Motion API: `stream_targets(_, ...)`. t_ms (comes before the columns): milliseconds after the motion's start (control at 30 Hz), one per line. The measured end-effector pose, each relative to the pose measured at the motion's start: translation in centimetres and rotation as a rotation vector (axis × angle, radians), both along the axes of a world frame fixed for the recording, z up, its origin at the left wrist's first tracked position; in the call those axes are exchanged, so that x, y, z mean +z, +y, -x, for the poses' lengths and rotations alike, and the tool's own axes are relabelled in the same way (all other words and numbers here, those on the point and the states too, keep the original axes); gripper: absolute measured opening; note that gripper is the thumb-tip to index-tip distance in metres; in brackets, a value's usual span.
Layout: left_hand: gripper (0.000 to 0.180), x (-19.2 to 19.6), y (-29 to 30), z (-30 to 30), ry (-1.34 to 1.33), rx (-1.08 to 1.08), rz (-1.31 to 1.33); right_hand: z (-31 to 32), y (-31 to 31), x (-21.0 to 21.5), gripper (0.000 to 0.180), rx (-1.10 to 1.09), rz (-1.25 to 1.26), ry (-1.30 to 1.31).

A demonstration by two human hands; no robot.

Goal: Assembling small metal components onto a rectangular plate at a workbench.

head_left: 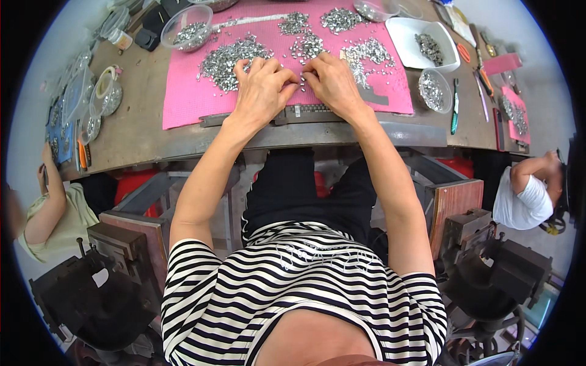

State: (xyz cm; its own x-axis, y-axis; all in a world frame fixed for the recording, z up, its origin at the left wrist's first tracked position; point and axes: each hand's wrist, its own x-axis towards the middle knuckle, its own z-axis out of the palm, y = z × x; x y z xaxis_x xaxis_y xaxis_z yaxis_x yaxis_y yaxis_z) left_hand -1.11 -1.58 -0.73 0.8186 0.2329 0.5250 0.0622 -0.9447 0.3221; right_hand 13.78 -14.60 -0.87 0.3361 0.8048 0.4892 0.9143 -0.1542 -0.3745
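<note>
My left hand [261,90] and my right hand [336,85] face each other over a pink textured mat [183,102]. Each has thumb and forefinger drawn together in a pinch; whatever the fingertips hold is too small to make out. A few tiny silvery metal pieces lie in the narrow gap between the hands. Beside my left fingers spreads a large heap of small metal pieces [223,64]. Another heap [373,52] is beyond my right hand. Just below both hands, a dark slotted metal strip [312,109] runs along the mat's near edge, with a lighter piece [297,111] on it.
A clear plastic bowl [188,29] of metal pieces stands at the far left. On the right are a white square tray [400,38], a round clear tub [434,90], a green-handled brush [455,107] and orange-handled scissors [464,52]. Other people sit at both sides.
</note>
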Motion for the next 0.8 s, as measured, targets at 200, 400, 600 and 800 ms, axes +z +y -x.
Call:
stream_targets(200,0.01,-0.2,0.2,-0.4,0.017,0.001,0.012,-0.2,0.7,0.7,0.014,0.042,0.077,-0.114)
stream_targets(400,0.009,0.5,-0.3,-0.2,-0.011,-0.044,-0.016,-0.9,-0.5,0.8,0.013,0.12,0.032,0.015)
stream_targets(600,0.012,0.7,-2.8,3.1,-0.071,-0.116,0.067,2.5,-4.7,2.0,0.012,0.209,-0.033,0.13)
stream_targets(800,0.016,-0.4,-3.6,3.3,-0.127,-0.096,0.092,4.0,-5.5,1.4,0.014,0.179,-0.002,0.047)
